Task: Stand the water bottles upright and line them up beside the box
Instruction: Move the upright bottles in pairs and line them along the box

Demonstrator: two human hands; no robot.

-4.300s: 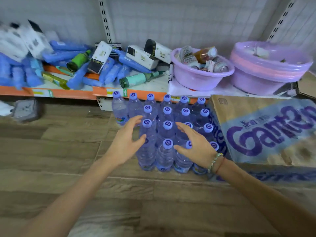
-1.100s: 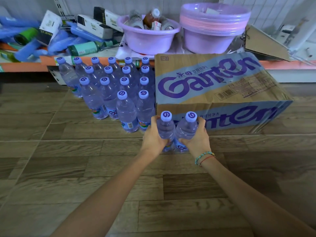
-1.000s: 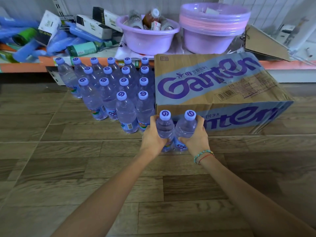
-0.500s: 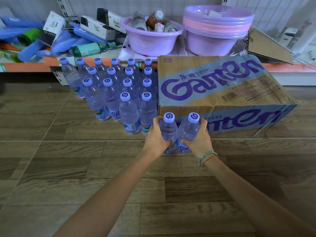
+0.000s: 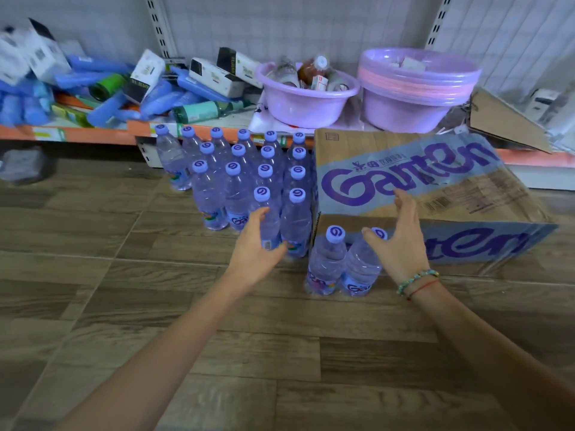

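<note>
Two clear water bottles (image 5: 342,262) with purple caps stand upright, touching, on the wood floor (image 5: 124,290) against the front of the Ganten box (image 5: 435,194). Sixteen more stand in rows (image 5: 249,181) left of the box. Left hand (image 5: 255,247) and right hand (image 5: 399,241) hover spread wide, gripping nothing.

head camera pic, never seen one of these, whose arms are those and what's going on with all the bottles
The camera sits on a person's head, looking down, so the two bare arms are their own. The left hand and right hand are both open, holding nothing. Between them, two water bottles stand upright on the wooden floor, in front of the cardboard box. A bigger block of upright bottles stands to the box's left. Behind is a low shelf with purple basins.
</note>
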